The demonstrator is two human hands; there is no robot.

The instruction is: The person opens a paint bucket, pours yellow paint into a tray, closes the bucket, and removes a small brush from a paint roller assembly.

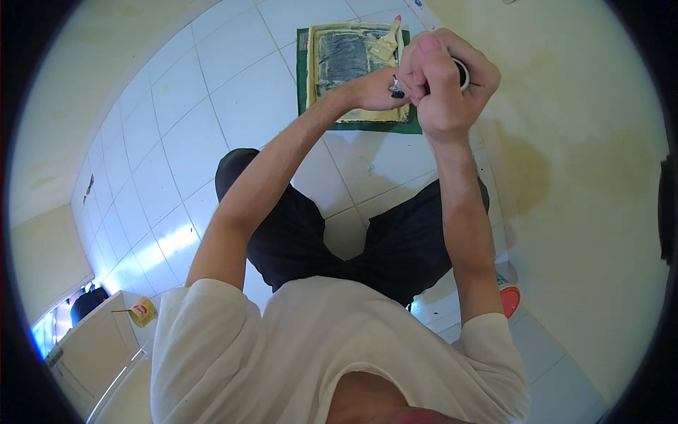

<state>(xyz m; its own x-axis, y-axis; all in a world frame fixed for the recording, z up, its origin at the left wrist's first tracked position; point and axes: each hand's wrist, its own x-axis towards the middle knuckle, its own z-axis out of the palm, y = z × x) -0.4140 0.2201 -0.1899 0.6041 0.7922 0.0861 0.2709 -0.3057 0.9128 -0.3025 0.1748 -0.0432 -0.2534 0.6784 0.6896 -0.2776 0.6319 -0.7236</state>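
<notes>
Both my hands are raised together in front of me, over the floor. My right hand (446, 78) is wrapped around a small black cylinder with a white rim (462, 73). My left hand (373, 92) presses against it and pinches a small dark metal piece (396, 88) at the cylinder's near end. Below the hands, on the white tile floor, lies a green tray (304, 78) with a cream-stained, dark-smeared sheet inside. A flat paintbrush (387, 42) with a pale handle rests on the tray's far right corner.
My legs in dark shorts (296, 233) are spread over the white tiles. A cream wall with a darker stain (526, 173) runs along the right. A red-lidded can (510, 300) sits by the wall. A yellow cup (143, 311) stands on a pale counter at lower left.
</notes>
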